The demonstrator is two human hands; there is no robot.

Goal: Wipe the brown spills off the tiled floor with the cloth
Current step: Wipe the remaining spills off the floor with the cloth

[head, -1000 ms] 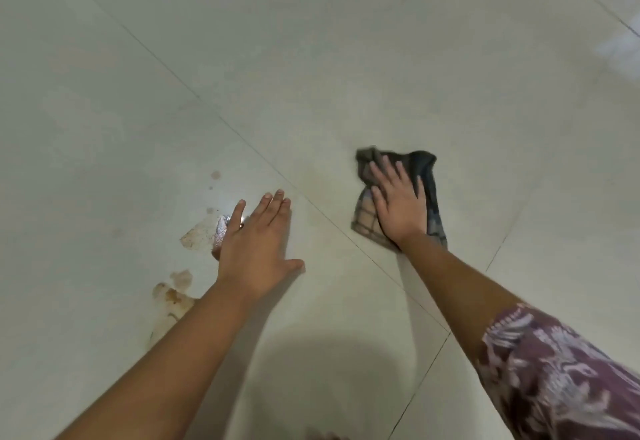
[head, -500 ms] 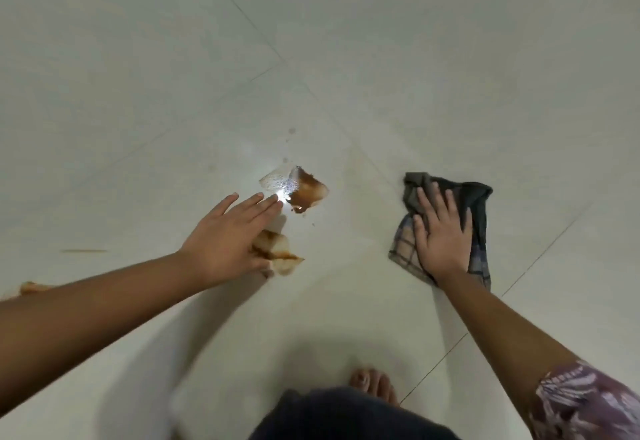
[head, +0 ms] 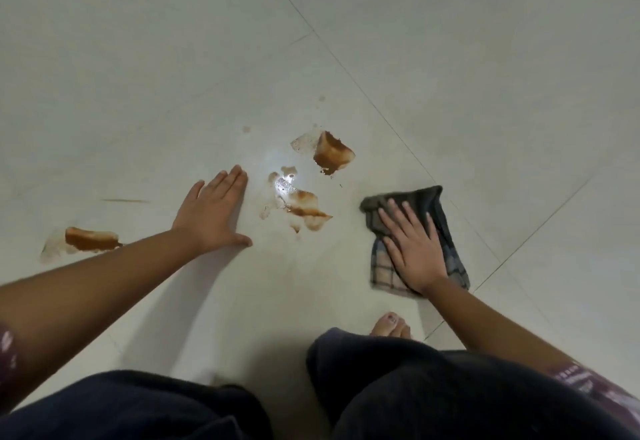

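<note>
- The right hand point(head: 412, 249) is lying flat on the cloth point(head: 440, 209) with its fingers straight and spread. It is pressing down, not clutching, probably to pin the cloth so it can slide as a pad.
- The cloth, dark and checked, is lying crumpled on the tiled floor point(head: 138, 58). It is near the middle spill point(head: 304, 205), to its right, and is not touching any brown.
- The left hand point(head: 211, 218) is resting palm-down on bare tile with its fingers straight and together and the thumb out, holding nothing. It is most likely bracing the crouching person's weight.
- Three brown patches are showing: the middle spill, the upper spill point(head: 334, 154) beyond it, and the left spill point(head: 91, 239) beside the left forearm. None is looking wiped yet.
- Small drops point(head: 246, 129) and a thin streak point(head: 124, 201) are lying further out.
- A glare spot is sitting on the wet middle spill, hiding part of its edge.
- In the way: the left hand is sitting between the middle spill and the left spill, so a long leftward sweep would be running into it.
- A bare foot point(head: 389, 325) and dark trousers point(head: 415, 387) are crowding the near side, just below the cloth.
</note>
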